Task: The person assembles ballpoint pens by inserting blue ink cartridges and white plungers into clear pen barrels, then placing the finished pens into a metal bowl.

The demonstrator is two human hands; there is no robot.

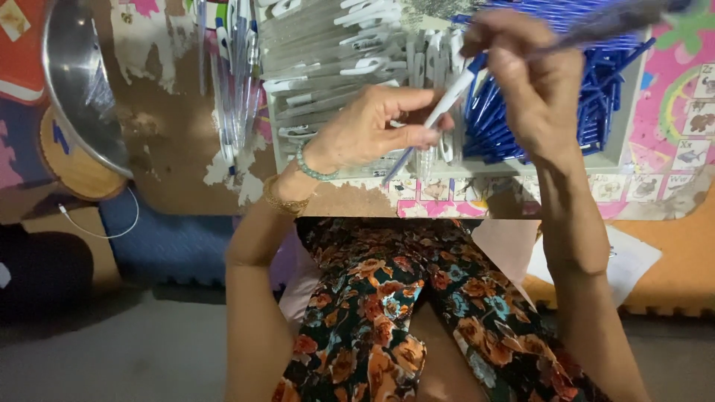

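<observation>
The person sat at a low table (186,149) whose painted top had flaked away to bare brown board. On it stood a shallow white tray (629,104), and everything else sat in relation to that tray. Its right half was packed with slim, glossy blue pen barrels (596,97); its left half held flat white plastic clips and caps (328,45), stacked in rows.

Over the tray's middle, the left hand (372,130) pinched a pen (439,112) with a smooth white body and a thin blue tip, fingers curled tight around the lower end. A green beaded bracelet and a gold chain circled that wrist. The right hand (532,74), above the blue heap, gripped the pen's upper end between thumb and fingertips, closed firmly on it.

Left of the tray lay a loose sheaf of clear, slender pen tubes (234,82). Further left, a round polished steel bowl (74,82) overhung the table edge. Below the tray, a floral patterned fabric (402,313) covered the person's lap.
</observation>
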